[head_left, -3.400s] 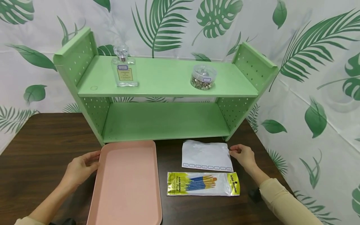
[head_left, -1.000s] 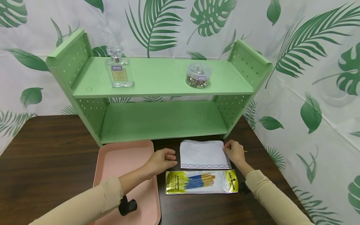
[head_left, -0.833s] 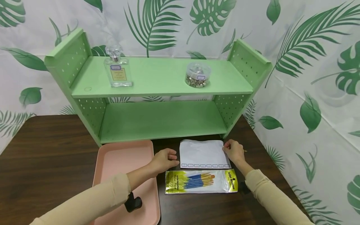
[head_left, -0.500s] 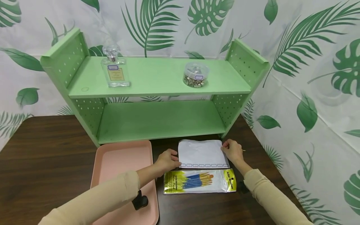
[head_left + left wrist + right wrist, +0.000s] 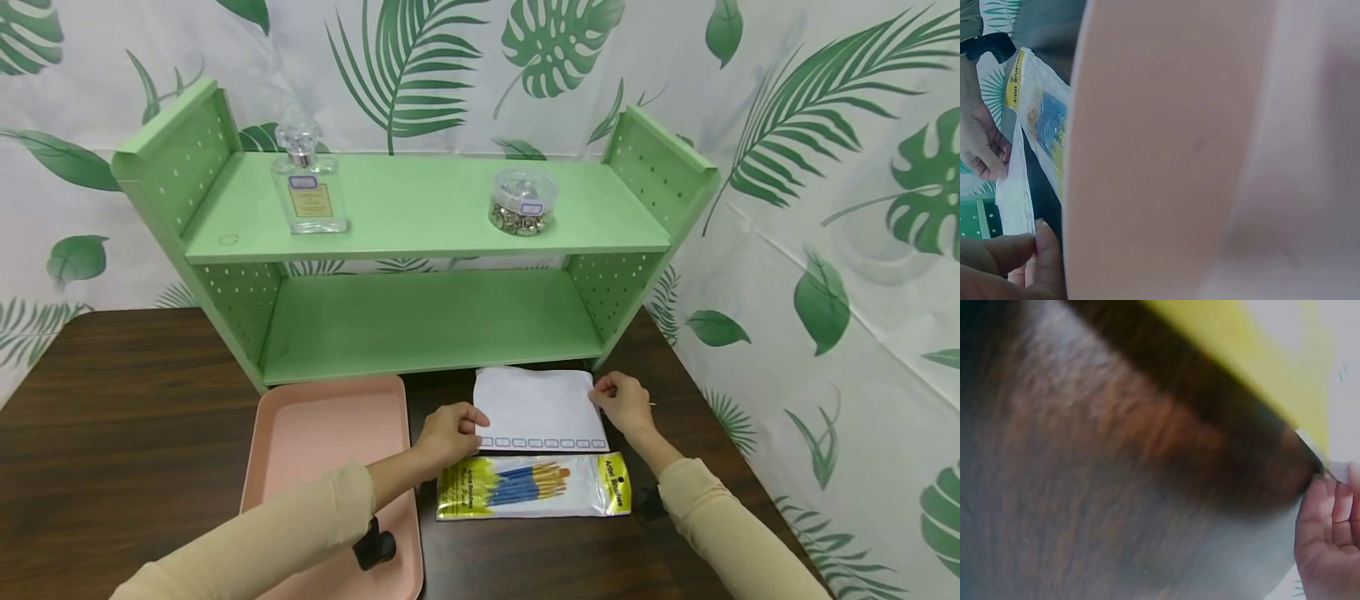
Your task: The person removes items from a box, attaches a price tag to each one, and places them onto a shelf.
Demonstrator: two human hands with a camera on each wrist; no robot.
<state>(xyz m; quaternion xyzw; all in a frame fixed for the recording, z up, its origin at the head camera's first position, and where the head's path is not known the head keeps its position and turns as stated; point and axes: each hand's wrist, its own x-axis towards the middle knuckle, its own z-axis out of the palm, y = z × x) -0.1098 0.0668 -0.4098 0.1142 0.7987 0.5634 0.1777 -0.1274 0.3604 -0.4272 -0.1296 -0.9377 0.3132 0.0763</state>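
A white sheet of paper with a row of small blue-outlined labels along its near edge is held between both hands, in front of the shelf. My left hand pinches its left edge, near the lower corner; in the left wrist view, thumb and finger meet on it. At the upper right edge, my right hand pinches the paper between thumb and fingertips. The right wrist view shows those fingers at the paper's edge. Just below the paper lies a yellow-and-clear packet of artist brushes.
A pink tray lies left of the paper, under the left forearm. Behind stands a green two-tier shelf, bearing a glass perfume bottle and a clear round tub of small metal pieces. The dark wooden table extends left.
My left hand has left the tray's left edge, crossed over the tray and now pinches the paper's left edge. The right hand stays at the paper's right edge; the paper has shifted slightly.
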